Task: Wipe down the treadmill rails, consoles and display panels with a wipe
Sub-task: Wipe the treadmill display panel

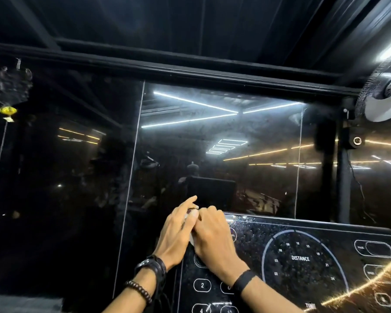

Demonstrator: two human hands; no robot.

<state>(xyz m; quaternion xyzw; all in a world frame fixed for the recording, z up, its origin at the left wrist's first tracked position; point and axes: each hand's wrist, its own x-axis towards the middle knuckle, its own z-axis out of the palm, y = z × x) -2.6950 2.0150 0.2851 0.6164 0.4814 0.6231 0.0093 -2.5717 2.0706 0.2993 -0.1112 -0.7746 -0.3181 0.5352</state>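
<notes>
Both wrists come in from the near edge, the left one wearing a beaded bracelet [138,291] plus a dark leather band [155,266], the right one with a plain black wristband [243,280]. Hands meet at the far left corner of the treadmill display panel [303,258], which is glossy black and pretty speckled with dust or droplets. You can read DISTANCE in a dial ring, TIME down near the bottom, and numbered oval buttons like 2 and 4 on the near left.

Left hand [178,233] has its fingers curled around a small whitish wipe [191,239], index finger sticking out straighter toward the far side. Right hand [215,238] sits just beside it, touching, knuckles bent with fingertips tucked down onto that same wipe at the panel's edge. Most of the wipe is hidden between the two hands, only a pale sliver shows.

Beyond the console there's a big dark mirror wall [212,143] reflecting white and amber ceiling light strips. Wall fan [382,91] is up at the far right, and a little yellow ornament [7,110] hangs at the far left.
</notes>
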